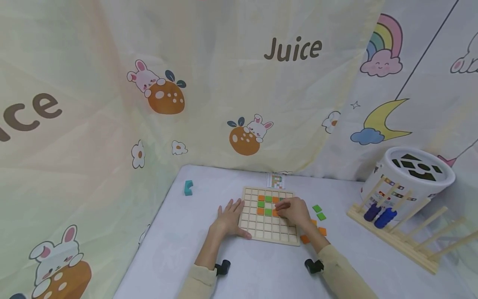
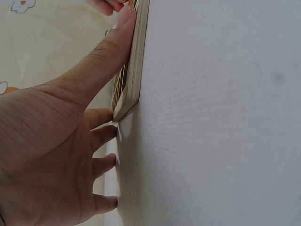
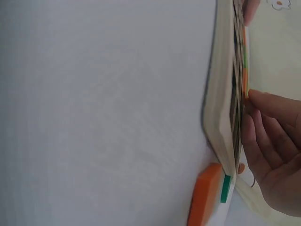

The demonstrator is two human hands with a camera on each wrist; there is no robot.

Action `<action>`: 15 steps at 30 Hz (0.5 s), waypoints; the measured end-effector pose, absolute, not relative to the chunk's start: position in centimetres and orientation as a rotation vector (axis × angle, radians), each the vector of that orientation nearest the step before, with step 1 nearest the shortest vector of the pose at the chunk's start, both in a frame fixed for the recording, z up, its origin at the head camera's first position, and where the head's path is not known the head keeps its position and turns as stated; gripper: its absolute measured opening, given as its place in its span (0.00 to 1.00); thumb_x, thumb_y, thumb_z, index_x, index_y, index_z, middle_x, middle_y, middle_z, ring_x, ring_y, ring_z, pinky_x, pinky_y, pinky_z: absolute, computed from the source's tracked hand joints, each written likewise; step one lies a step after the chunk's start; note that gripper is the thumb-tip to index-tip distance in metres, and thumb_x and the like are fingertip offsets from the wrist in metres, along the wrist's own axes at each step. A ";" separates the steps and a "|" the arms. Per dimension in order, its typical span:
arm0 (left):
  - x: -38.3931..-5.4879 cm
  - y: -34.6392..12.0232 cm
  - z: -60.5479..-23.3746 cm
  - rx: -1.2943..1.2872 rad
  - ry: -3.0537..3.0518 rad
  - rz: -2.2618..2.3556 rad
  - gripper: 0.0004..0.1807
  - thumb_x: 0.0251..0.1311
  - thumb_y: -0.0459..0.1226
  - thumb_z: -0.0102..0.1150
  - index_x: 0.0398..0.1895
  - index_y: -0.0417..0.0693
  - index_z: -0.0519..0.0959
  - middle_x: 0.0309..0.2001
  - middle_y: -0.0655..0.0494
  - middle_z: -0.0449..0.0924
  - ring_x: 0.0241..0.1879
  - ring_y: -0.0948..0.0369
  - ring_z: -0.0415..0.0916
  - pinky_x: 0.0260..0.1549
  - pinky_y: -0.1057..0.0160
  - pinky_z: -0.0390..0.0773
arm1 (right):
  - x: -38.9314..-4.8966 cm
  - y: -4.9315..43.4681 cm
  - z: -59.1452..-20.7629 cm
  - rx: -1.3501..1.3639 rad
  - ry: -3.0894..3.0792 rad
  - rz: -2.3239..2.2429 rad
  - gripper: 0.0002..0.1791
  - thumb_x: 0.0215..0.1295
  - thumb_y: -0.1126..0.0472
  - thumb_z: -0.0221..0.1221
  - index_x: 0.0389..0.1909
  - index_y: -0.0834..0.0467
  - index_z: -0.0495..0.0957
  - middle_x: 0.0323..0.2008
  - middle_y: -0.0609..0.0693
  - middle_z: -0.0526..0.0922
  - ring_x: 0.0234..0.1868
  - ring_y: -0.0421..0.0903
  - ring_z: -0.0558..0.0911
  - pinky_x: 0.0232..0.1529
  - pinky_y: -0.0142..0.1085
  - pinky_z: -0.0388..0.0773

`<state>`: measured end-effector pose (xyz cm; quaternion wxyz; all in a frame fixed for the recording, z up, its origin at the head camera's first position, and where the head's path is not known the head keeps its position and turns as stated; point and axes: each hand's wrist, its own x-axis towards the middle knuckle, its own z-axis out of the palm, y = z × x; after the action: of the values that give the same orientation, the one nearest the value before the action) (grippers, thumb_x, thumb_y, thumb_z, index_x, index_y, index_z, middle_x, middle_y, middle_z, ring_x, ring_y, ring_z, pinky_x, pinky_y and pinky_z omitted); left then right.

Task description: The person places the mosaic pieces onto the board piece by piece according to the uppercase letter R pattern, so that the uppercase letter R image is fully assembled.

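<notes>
A light wooden grid board (image 1: 269,226) lies on the table, with orange and green square tiles (image 1: 268,199) set in several of its cells. At its left side, my left hand (image 1: 228,220) rests with fingers spread. Its thumb (image 2: 106,56) lies along the board's front edge, and the fingertips touch the table near the corner. My right hand (image 1: 296,212) reaches over the board from the right, thumb and fingertips together at an orange tile (image 1: 275,213) in the third tiled row. The fingers partly cover that tile and the cells beside it.
Loose green tiles (image 1: 321,216) and orange tiles (image 1: 322,231) lie right of the board. A small patterned card (image 1: 276,181) sits behind it, a teal block (image 1: 188,188) at back left. On the right stand a wooden peg rack (image 1: 396,238) and a white shape-sorter bucket (image 1: 377,178).
</notes>
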<state>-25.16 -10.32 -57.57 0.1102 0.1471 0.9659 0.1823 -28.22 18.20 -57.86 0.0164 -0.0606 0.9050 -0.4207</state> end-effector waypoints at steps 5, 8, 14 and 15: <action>-25.3 -10.3 -57.8 0.437 2.848 0.564 0.76 0.33 0.68 0.82 0.83 0.43 0.55 0.83 0.45 0.52 0.82 0.41 0.44 0.74 0.27 0.45 | -28.4 19.3 -57.2 -0.113 2.795 -1.376 0.12 0.61 0.65 0.74 0.45 0.58 0.89 0.37 0.48 0.91 0.38 0.44 0.89 0.44 0.42 0.87; -25.3 -10.3 -57.8 0.430 2.846 0.566 0.75 0.32 0.66 0.83 0.83 0.43 0.55 0.83 0.44 0.53 0.82 0.40 0.45 0.74 0.27 0.45 | -28.6 20.2 -56.9 -0.092 2.848 -1.385 0.12 0.61 0.66 0.74 0.46 0.60 0.88 0.38 0.51 0.91 0.38 0.46 0.90 0.42 0.41 0.87; -25.3 -10.3 -57.8 0.428 2.845 0.542 0.75 0.34 0.66 0.83 0.84 0.45 0.55 0.83 0.46 0.51 0.82 0.41 0.44 0.74 0.26 0.45 | -28.4 21.8 -56.3 0.003 2.951 -1.294 0.12 0.62 0.67 0.72 0.48 0.60 0.88 0.40 0.53 0.91 0.40 0.50 0.89 0.39 0.42 0.86; -25.3 -10.3 -57.6 0.424 2.840 0.535 0.74 0.34 0.65 0.83 0.84 0.45 0.55 0.83 0.46 0.51 0.82 0.41 0.43 0.74 0.27 0.45 | -28.3 22.0 -56.2 0.016 2.955 -1.273 0.13 0.63 0.66 0.71 0.48 0.59 0.88 0.40 0.54 0.91 0.40 0.51 0.89 0.40 0.43 0.86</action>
<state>-25.32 -10.29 -57.63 0.1100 0.1443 0.9664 0.1821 -28.28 22.00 -56.24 -0.0381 0.0049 0.9177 -0.3955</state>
